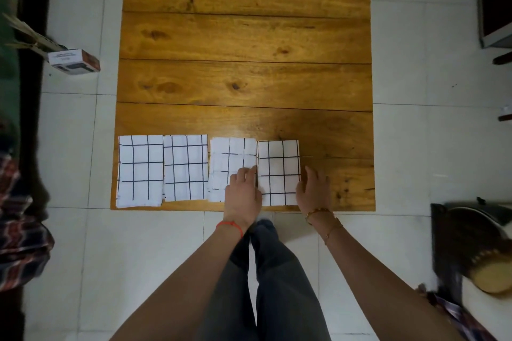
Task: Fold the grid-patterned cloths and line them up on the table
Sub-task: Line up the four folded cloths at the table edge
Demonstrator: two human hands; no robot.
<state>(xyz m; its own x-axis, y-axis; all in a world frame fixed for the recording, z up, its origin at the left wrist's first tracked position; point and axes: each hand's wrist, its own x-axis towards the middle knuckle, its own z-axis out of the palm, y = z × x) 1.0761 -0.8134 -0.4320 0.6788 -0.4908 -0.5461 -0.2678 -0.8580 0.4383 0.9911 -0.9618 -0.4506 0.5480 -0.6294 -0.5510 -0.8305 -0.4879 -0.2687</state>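
Four folded grid cloths sit in a row along the near edge of the wooden table (246, 36): first cloth (140, 170) at the left corner, second cloth (185, 167) touching it, third cloth (225, 163) just beside that, fourth cloth (278, 171) next in line. Left hand (243, 188) rests on the third cloth's right side, fingers loosely bent at the seam with the fourth, gripping nothing. Right hand (314, 188) lies relaxed on bare wood, fingertips at the fourth cloth's right edge. Table right of the row is bare wood. Around: small box (73, 61) on the tiled floor (429, 147) to the left, drum (482, 255) lower right, patterned fabric (19, 230) far left.
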